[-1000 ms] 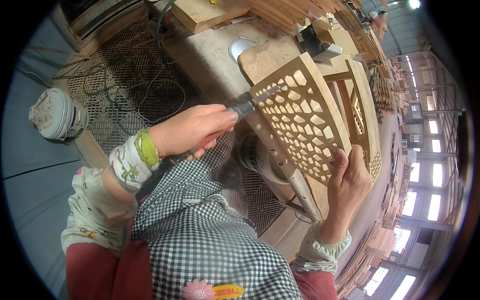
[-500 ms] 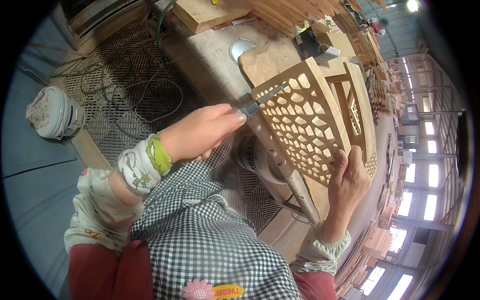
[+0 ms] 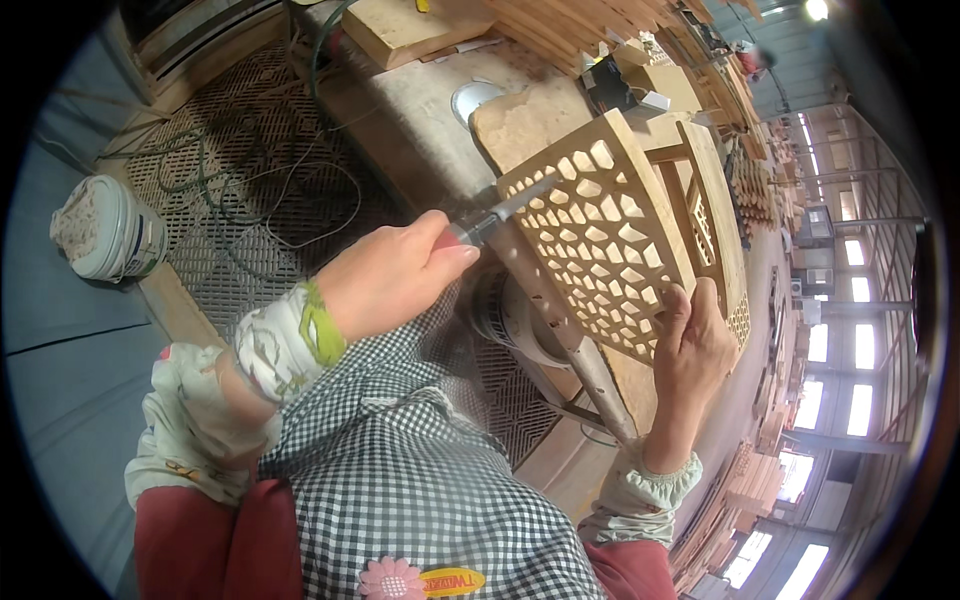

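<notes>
Gripping the file in your closed left hand, your right hand clamps the lattice panel's lower edge. It looks stiff but light, with thin, breakable ribs; hold its solid rim.

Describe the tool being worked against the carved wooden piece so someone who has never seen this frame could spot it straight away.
Start at the pale openwork lattice panel propped upright at centre, steadied at its lower edge by the right hand. At its left edge a slim hand tool meets the wood, gripped by the left hand. It is the only metal blade there, grey and narrow, with a reddish handle.
</notes>
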`<state>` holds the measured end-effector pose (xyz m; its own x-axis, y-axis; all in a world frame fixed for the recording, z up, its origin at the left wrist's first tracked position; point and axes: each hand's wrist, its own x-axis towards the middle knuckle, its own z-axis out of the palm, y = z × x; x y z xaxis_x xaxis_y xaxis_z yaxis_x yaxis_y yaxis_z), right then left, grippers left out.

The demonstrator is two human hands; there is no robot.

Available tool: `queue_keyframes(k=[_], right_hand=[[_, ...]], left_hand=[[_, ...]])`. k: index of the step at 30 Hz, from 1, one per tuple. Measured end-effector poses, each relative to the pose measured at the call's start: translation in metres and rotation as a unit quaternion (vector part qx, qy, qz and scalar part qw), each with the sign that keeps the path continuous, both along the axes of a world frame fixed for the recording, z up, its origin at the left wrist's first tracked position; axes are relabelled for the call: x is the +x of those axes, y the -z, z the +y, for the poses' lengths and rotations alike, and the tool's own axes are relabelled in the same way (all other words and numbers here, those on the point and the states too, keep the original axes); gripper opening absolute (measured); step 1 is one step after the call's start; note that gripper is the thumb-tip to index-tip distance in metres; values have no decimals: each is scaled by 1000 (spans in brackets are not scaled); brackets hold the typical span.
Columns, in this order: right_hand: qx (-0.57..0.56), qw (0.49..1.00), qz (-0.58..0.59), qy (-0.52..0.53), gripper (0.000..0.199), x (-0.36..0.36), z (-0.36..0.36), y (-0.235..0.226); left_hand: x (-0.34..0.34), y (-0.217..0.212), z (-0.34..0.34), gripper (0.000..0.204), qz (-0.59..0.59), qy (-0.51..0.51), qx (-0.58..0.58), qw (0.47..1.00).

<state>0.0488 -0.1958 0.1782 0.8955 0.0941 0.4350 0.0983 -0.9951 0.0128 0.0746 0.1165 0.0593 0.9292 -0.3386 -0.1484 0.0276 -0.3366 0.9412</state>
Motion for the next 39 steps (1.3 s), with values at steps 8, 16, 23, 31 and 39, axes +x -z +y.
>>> queue_keyframes(k=[8, 16, 23, 31, 39], right_hand=[[-7, 1000, -4, 0, 44, -2, -1, 2], [4, 1000, 5, 5, 45, 0, -3, -2], [-10, 1000, -4, -1, 45, 0, -5, -1], [0, 1000, 1, 1, 43, 2, -6, -1], [-21, 1000, -4, 3, 44, -2, -5, 1]], left_hand=[[27, -10, -6, 35, 194, 71, -99, 973], [11, -7, -25, 39, -139, -65, 214, 965], [22, 13, -14, 42, -107, -21, 69, 992], [50, -7, 9, 37, 292, 132, -143, 937], [54, -11, 8, 46, 167, 152, -48, 973]])
